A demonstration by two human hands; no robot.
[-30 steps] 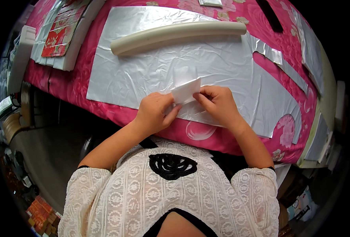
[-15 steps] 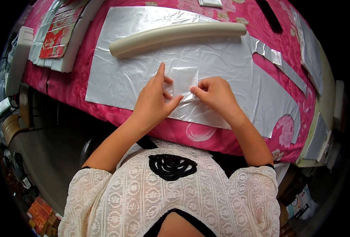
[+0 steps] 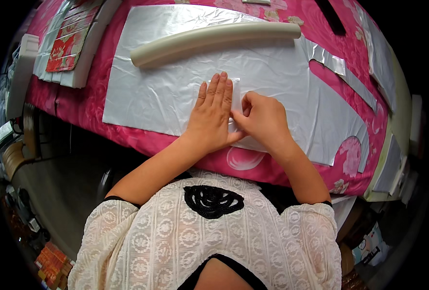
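A small square of clear, shiny film (image 3: 236,91), perhaps a flat packet, lies on a large silver sheet (image 3: 147,96). My left hand (image 3: 209,113) is spread flat over it, fingers stretched away from me and thumb pointing right, hiding most of the square. Close against its right side, my right hand (image 3: 265,118) is closed in a pinch at the square's right edge. Its fingertips are partly hidden. Beyond both hands, a long cream-coloured roller or tube (image 3: 214,39) rests across the sheet.
A pink flowered cloth (image 3: 151,142) covers the table. White foam blocks (image 3: 81,77) with a red patterned board (image 3: 68,53) stand at the far left. Cut silver strips (image 3: 357,89) lie on the right, a black bar (image 3: 331,18) at the far right. A chair (image 3: 18,154) stands lower left.
My left hand has turned and come down flat over the film square, moving right. My right hand stays pinched at the square's right edge, slightly lower.
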